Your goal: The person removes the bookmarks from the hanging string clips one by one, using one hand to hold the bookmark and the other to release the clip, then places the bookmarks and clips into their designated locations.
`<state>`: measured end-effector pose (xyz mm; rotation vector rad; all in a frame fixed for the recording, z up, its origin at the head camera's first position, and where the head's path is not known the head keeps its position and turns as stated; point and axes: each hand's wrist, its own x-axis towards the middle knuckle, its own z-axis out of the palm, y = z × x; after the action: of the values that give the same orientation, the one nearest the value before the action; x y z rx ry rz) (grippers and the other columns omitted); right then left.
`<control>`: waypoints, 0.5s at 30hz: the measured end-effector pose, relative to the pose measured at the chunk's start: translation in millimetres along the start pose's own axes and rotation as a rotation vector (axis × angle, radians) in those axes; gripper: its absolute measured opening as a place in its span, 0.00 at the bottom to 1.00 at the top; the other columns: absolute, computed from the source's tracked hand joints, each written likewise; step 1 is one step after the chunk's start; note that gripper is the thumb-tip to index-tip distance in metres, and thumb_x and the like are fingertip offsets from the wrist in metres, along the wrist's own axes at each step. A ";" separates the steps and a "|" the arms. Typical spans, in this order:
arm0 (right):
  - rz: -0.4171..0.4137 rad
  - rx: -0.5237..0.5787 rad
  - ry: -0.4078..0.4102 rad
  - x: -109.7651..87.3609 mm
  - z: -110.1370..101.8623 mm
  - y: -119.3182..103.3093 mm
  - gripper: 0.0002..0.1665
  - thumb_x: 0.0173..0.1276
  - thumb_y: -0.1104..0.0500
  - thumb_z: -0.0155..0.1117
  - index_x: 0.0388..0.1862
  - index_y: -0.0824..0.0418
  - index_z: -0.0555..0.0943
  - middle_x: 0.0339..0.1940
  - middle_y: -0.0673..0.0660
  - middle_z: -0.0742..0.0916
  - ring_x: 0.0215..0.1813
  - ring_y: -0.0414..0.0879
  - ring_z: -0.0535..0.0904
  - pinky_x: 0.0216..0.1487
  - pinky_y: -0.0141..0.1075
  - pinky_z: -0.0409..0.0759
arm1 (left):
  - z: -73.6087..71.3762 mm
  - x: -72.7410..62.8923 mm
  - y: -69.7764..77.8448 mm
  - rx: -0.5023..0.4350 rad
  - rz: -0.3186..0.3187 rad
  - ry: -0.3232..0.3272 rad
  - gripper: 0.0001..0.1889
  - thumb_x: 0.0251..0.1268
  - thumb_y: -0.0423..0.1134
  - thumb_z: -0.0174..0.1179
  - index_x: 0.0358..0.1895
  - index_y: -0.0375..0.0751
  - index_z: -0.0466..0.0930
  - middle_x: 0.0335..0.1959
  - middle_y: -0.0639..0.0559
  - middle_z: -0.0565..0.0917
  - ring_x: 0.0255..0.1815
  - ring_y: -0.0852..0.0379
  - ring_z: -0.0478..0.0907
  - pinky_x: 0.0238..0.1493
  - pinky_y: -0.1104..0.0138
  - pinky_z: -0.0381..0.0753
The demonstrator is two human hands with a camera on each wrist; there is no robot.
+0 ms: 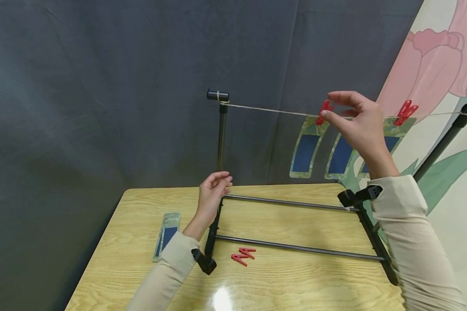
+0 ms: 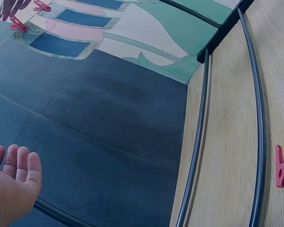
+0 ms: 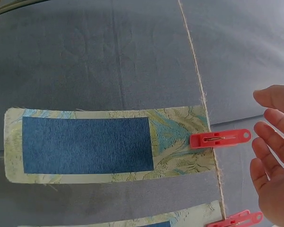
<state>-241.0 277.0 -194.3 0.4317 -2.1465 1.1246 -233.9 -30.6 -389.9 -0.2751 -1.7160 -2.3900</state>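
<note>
A red clothespin point(image 3: 222, 138) clips a green-patterned strip with a dark blue panel point(image 3: 87, 144) to a thin string point(image 1: 264, 109). Close beside that clothespin, my right hand point(image 1: 359, 123) has its thumb and fingers spread; the right wrist view shows a gap between them and it. Two more such strips hang further right, one under another red clothespin point(image 1: 406, 113). My left hand point(image 1: 212, 194) is by the left post point(image 1: 221, 142) of the black rack, fingers loosely bent and holding nothing. The right hand partly hides the middle strip's top.
Two red clothespins point(image 1: 243, 255) lie on the wooden table point(image 1: 288, 285) near the rack's front bar point(image 1: 299, 247). Overlapping strips point(image 1: 170, 231) rest left of the rack. Behind hangs a dark grey curtain point(image 1: 140, 86); a painted wall point(image 1: 432, 60) stands at right.
</note>
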 end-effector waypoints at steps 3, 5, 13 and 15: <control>0.008 -0.030 -0.005 1.2 -0.1 0.1 0.23 0.62 0.60 0.71 0.57 0.55 0.82 0.54 0.53 0.83 0.53 0.36 0.75 0.52 0.29 0.73 | 3.0 -0.2 0.1 -0.003 -0.011 -0.010 0.10 0.68 0.32 0.60 0.49 0.33 0.79 0.39 0.45 0.82 0.38 0.57 0.81 0.44 0.64 0.84; 0.011 -0.048 -0.011 1.8 -0.6 -0.6 0.23 0.63 0.59 0.71 0.58 0.55 0.82 0.55 0.53 0.83 0.54 0.37 0.74 0.53 0.29 0.73 | 4.6 0.1 -0.2 -0.010 -0.022 -0.018 0.11 0.68 0.32 0.60 0.50 0.33 0.79 0.40 0.43 0.82 0.38 0.57 0.81 0.45 0.63 0.84; 0.016 -0.191 -0.052 4.3 -2.5 0.9 0.26 0.65 0.53 0.69 0.61 0.56 0.79 0.58 0.57 0.81 0.58 0.43 0.74 0.59 0.28 0.71 | 7.9 1.1 -1.7 0.012 -0.058 -0.042 0.14 0.68 0.34 0.61 0.53 0.33 0.77 0.41 0.48 0.81 0.39 0.57 0.81 0.41 0.66 0.84; 0.021 -0.221 -0.067 4.5 -2.6 1.5 0.27 0.65 0.52 0.69 0.62 0.56 0.79 0.58 0.58 0.81 0.58 0.46 0.74 0.59 0.29 0.72 | 8.8 1.8 -2.1 0.009 -0.065 -0.050 0.14 0.69 0.34 0.60 0.54 0.34 0.77 0.42 0.46 0.81 0.40 0.56 0.80 0.41 0.66 0.84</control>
<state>-244.1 280.1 -191.1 0.3515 -2.3077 0.8822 -235.8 -21.6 -388.6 -0.2841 -1.7838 -2.4401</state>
